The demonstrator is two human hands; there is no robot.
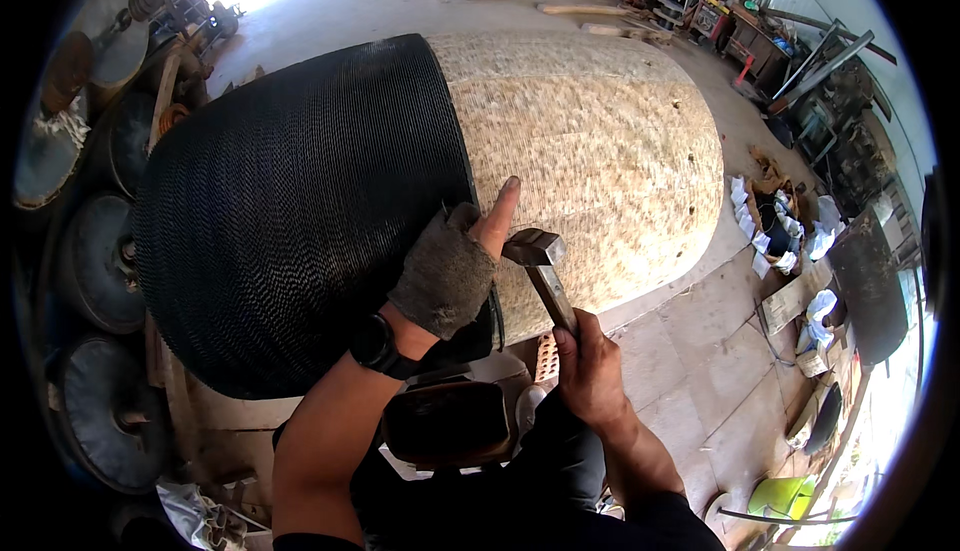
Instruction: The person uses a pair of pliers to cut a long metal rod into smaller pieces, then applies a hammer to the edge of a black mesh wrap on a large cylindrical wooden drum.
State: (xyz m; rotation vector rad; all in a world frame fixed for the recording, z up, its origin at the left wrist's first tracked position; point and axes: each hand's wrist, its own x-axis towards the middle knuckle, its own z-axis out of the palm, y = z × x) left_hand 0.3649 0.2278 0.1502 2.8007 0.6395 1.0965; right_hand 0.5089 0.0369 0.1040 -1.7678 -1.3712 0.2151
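A large drum lies on its side before me. Ridged black cord-like wrapping (310,191) covers its left part; the right part is bare, mottled pale wood (590,141). My left hand (447,276), in a worn grey glove, rests at the wrapping's right edge. One bare finger points away over the wood while the others fold out of sight, so what they hold is hidden. A black strand (499,323) shows below that hand. My right hand (592,366) grips a hammer (548,276) by its handle, its metal head close beside my left hand's bare finger.
Several round discs (105,261) stand along the left. A dark rectangular object (447,421) sits below the drum, near my legs. On the right are an open sack (775,216), boards (795,296) and a yellow-green container (782,497). Machinery and tools line the far right wall.
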